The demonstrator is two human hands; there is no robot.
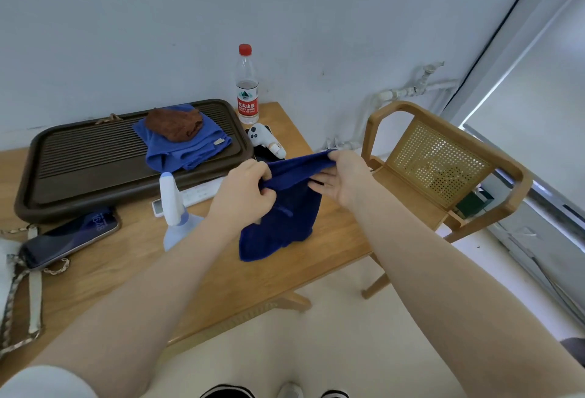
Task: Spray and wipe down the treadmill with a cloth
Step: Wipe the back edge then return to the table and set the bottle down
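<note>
A dark blue cloth (285, 217) hangs above the wooden table (126, 258), held up by both hands. My left hand (243, 192) pinches its upper left edge with curled fingers. My right hand (345, 176) grips the upper right edge, thumb over the fabric. The cloth's lower corner droops onto the tabletop. A white spray bottle (174, 207) with pale blue liquid stands on the table just left of my left wrist. No treadmill is in view.
A dark slatted tray (79, 169) holds a lighter blue cloth (183, 144) and a brown cloth (174, 124). A water bottle (247, 87), a phone (69, 236), a white remote (196, 193) and a small white device (266, 141) lie on the table. A wooden chair (437, 163) stands at right.
</note>
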